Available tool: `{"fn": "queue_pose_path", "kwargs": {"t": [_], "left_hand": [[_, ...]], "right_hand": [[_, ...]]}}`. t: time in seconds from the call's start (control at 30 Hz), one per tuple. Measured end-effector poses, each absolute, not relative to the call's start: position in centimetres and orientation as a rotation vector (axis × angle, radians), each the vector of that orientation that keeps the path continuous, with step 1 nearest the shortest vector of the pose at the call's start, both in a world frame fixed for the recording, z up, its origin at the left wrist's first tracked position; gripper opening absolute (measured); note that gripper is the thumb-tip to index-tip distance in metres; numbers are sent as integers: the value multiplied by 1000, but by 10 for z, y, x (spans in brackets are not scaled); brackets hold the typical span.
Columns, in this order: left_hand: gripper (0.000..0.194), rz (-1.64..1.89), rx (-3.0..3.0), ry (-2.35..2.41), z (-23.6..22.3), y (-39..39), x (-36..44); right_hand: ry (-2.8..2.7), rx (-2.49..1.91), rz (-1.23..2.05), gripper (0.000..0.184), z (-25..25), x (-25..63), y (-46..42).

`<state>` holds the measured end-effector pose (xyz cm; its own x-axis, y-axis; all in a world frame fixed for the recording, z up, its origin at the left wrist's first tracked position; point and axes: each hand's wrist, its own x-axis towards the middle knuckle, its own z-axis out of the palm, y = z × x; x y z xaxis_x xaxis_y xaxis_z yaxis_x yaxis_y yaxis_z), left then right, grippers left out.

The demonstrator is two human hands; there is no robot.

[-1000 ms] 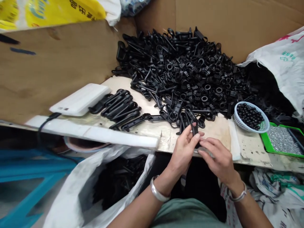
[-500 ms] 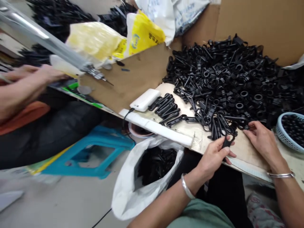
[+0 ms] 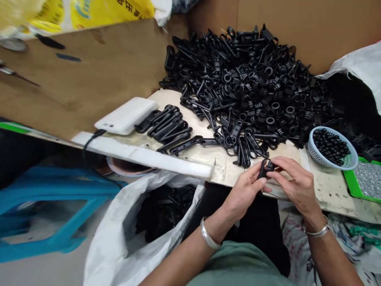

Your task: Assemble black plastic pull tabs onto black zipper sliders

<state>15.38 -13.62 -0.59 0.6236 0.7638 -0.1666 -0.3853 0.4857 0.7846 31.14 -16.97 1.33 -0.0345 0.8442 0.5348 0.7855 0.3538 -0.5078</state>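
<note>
Over a worktable's [image 3: 327, 186] front edge, the left hand [image 3: 244, 190] is gripping a slim black plastic part [image 3: 262, 171] while the right hand [image 3: 297, 184] is pinching a small ribbed black ring [image 3: 270, 165] just beside it. A pale-blue mesh basket [image 3: 353, 162] is holding black balls [image 3: 330, 146], a green tray [image 3: 351, 187] is carrying silvery bits [image 3: 369, 179], and a white sack [image 3: 104, 242] is containing black pieces [image 3: 166, 214].

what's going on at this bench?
A person is working bare-handed at the front edge. The left hand holds a black part, and the right hand pinches a small ribbed black piece right up against it; can't tell whether the two are joined. Behind the hands is a big heap of black parts. A row of long black parts lies beside a white box. Off to the right: a basket of black balls and a green tray.
</note>
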Motion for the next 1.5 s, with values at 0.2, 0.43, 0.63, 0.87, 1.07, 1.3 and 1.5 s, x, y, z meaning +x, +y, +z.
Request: {"fn": "queue_pose_path", "kwargs": {"t": [0.2,0.43,0.63,0.87,1.07,1.3,1.5], "left_hand": [[57,764,902,545,-6,-141,154],[51,800,1377,711,-10,-142,145],[38,742,1584,807,-7,-146,136],[51,754,1655,579,-5,-157,131],[46,780,1853,815,-7,-146,113],[45,915,2265,1691,18,-79,33],[42,519,2332,2026,18,-3,-9]], "right_hand": [[-1955,-1397,-108,23,5,309,-164],[-1934,-1476,-59,22,11,297,-172],[-1701,-1508,439,21,16,306,-190],[-1594,-1591,913,35,12,309,-204],[-1567,-1573,931,40,4,279,-181],[-1741,-1571,644,35,1,276,-153],[-1855,-1528,409,26,-2,279,-161]]}}
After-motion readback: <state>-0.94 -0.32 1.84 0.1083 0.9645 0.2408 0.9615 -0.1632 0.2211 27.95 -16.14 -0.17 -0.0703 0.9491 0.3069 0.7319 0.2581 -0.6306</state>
